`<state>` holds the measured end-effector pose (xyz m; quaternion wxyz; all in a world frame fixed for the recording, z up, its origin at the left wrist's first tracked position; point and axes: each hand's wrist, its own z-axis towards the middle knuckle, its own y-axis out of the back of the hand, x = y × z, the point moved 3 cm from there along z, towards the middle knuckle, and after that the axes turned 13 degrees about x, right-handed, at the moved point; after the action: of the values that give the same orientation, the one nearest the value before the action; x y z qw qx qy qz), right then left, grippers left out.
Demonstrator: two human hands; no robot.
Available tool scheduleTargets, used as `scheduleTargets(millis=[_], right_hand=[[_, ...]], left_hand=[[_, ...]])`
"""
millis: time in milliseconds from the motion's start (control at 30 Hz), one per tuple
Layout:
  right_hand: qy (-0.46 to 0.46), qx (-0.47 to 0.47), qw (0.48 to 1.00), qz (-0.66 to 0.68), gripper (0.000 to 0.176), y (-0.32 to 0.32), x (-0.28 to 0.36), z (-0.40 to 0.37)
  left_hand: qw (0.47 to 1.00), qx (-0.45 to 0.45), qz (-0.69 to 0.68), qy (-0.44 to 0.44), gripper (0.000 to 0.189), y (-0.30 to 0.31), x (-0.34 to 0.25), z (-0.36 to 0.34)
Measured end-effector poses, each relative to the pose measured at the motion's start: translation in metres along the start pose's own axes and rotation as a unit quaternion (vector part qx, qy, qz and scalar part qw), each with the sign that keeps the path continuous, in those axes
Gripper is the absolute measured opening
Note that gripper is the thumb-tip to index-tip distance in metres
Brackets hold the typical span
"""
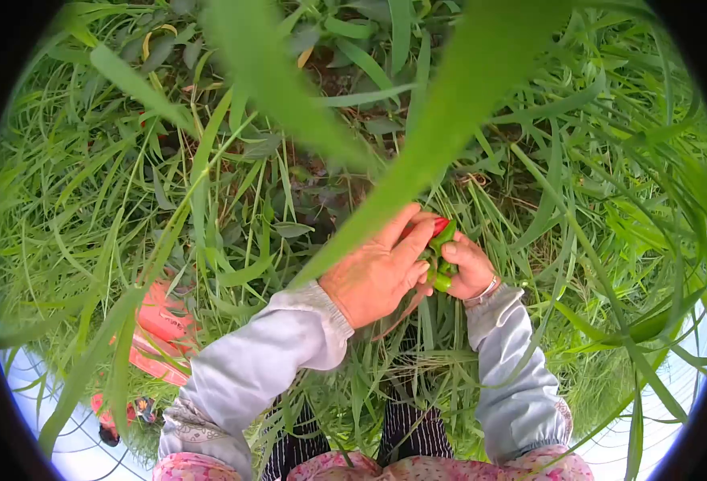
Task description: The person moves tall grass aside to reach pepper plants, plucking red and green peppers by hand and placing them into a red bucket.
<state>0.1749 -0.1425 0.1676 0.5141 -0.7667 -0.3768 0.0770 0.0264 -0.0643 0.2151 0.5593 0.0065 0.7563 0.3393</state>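
Several green peppers (pixel 442 281) and a red pepper (pixel 442 226) are bunched between my two hands, right of the middle of the view. My left hand (pixel 379 268) reaches in from the left, back upward, its fingers against the red pepper and the green ones. On the other side, my right hand (pixel 470 271) is closed around the green peppers, thumb on top. The undersides of the peppers and some fingertips are hidden. A blurred broad leaf (pixel 418 164) hangs close to the camera, passing just above my left hand.
Tall grass (pixel 89 184) surrounds me on all sides. Darker leafy plants (pixel 289 188) and soil lie ahead. A red plastic container (pixel 161 329) stands at the left, partly behind grass. Another person (pixel 111 417) shows at the lower left. My striped trouser legs (pixel 414 433) are below.
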Motion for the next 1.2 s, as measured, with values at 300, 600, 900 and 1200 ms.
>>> scheduleTargets(millis=[300, 600, 900, 1200], right_hand=[[0.011, -0.017, 1.000, 0.005, 0.047, 0.019, -0.008, -0.006], [-0.004, -0.057, 0.997, -0.059, 0.044, 0.042, -0.012, -0.015], [-0.005, -0.061, 0.997, -0.053, 0.043, 0.044, -0.011, -0.016], [-0.006, -0.099, 0.992, -0.084, 0.041, 0.028, -0.009, -0.010]], left_hand=[[0.984, -0.037, 0.011, 0.176, 0.026, 0.042, 0.086, -0.020], [0.973, -0.019, 0.094, 0.210, 0.039, 0.113, 0.155, -0.085], [0.820, -0.140, -0.510, 0.221, 0.037, 0.170, 0.136, -0.067], [0.956, 0.042, 0.233, -0.171, 0.036, 0.124, -0.022, 0.004]])
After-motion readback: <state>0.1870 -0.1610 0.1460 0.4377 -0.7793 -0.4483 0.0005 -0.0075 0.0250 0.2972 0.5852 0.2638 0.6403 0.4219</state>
